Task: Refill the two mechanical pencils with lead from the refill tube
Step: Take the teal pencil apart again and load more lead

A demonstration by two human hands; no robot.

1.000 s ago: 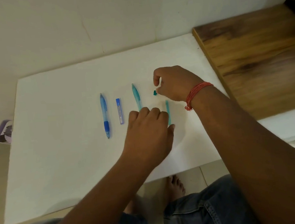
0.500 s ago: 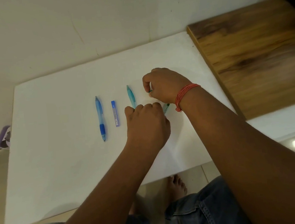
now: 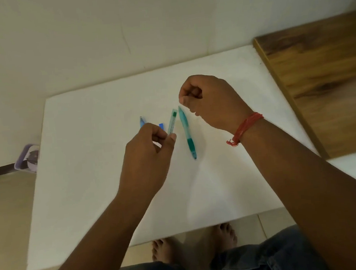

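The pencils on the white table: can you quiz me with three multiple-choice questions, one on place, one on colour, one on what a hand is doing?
1. Where is the green pencil?
A. lying on the white table
B. in the right hand
C. on the floor

2. What colour is the wrist thread?
A. yellow
B. red
C. black

3. What is the left hand doing?
A. lying flat
B. pointing
C. pinching the clear tube

Answers: 1 A, it lies between the hands, ungripped; 2 B, red on the right wrist; 3 C, fingers grip its lower end.
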